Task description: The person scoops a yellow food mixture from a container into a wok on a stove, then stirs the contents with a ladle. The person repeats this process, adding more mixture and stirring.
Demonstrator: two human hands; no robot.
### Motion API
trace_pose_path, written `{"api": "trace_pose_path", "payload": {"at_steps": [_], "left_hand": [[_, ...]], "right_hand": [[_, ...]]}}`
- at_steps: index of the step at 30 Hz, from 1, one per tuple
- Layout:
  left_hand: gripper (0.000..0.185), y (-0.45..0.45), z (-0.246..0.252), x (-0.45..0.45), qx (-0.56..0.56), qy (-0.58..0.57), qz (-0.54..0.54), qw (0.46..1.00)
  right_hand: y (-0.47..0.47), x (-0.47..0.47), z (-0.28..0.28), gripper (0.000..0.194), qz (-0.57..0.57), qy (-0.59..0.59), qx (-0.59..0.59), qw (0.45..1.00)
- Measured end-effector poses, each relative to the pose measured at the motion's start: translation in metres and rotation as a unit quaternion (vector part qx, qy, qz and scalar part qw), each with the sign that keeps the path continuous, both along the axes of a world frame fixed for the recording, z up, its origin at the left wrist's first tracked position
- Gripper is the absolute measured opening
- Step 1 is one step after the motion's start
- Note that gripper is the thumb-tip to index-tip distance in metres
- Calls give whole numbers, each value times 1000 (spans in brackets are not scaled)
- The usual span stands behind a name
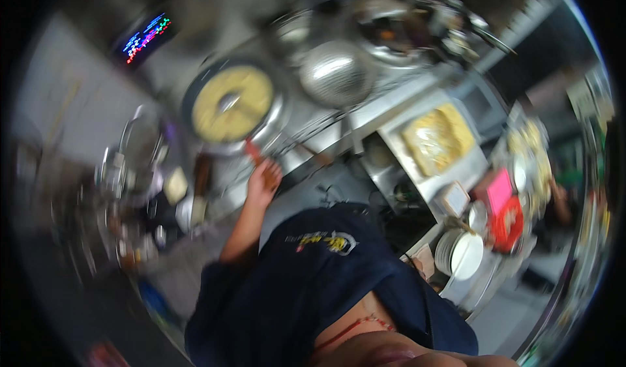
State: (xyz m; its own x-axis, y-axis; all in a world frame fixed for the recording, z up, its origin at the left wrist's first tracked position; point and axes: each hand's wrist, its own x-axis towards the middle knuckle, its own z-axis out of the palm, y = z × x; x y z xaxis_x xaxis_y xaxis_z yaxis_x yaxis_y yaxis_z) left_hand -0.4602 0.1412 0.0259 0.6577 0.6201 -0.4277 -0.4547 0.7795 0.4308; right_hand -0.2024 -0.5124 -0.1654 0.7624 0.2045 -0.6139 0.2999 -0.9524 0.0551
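My left hand (265, 177) is closed around a red-and-brown handle (252, 150) at the near rim of a round pan (195, 89). Blur hides whether that handle belongs to the pan or to a utensil. Yellow food (244, 86) fills the pan, with a shiny spot, perhaps a utensil's head, near its middle. Right of the pan, a hammered metal wok or lid (336, 73) rests on the stove top with its handle toward me. My right hand is out of view; on that side a stack of white plates (464, 257) stands on the counter.
A tray of yellow food (459, 127), partly under clear film, lies to the right. Beyond it are a pink box (500, 190) and a red plastic item (508, 225). Another person's arm (561, 201) shows at far right. Metal containers (139, 137) crowd the left.
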Motion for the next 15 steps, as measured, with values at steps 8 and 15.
{"api": "trace_pose_path", "payload": {"at_steps": [8, 15], "left_hand": [[16, -8, 17, 10, -5, 112, 46, 993], [17, -9, 25, 7, 3, 138, 53, 989]], "right_hand": [[186, 20, 155, 49, 87, -182, 452, 869], [523, -12, 303, 30, 335, -42, 570, 749]]}}
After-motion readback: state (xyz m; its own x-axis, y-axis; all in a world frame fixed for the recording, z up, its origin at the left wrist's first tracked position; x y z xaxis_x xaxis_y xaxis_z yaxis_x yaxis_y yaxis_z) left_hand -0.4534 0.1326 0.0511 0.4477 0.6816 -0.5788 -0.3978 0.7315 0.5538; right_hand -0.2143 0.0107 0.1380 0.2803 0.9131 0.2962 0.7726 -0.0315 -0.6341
